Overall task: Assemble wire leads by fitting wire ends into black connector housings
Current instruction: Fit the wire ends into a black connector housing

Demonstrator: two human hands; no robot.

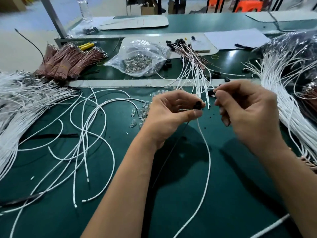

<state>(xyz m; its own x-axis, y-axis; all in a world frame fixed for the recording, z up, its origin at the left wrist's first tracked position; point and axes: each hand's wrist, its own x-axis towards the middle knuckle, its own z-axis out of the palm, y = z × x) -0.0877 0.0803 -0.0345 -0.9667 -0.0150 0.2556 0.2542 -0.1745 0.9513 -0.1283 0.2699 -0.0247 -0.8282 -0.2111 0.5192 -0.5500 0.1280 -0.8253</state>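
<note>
- Two bare forearms enter from the near edge of the green bench point(223, 194), both cut off by the picture's lower border.
- The left hand point(169, 112) pinches a small black connector housing point(197, 105) between thumb and forefinger, above the middle of the bench; most of the housing is hidden by the fingertips, so which way it faces cannot be told.
- One white wire point(206, 157) hangs from that pinch and curves down toward the near edge, its long axis running roughly far-to-near; its lower end runs out of the picture. A thin dark strand hangs beside it, too blurred to identify.
- The right hand point(247, 107) is just beside the left, fingers curled, thumb and forefinger pinching something small and dark point(216, 91); motion blur keeps it from being made out.
- Loose white wires point(82, 134), too tangled to count, sprawl over the left half of the bench.
- A thick bundle of white wires point(281, 93) lies along the right edge, partly cut off.
- Finished leads with black ends point(190, 55) fan out beyond the hands.
- One clear bag of small metal parts point(137, 57) sits toward the far edge, with banded brown wire bundles point(68, 60) at the far left.
- Small clear parts point(140, 110) lie scattered left of the left hand.
</note>
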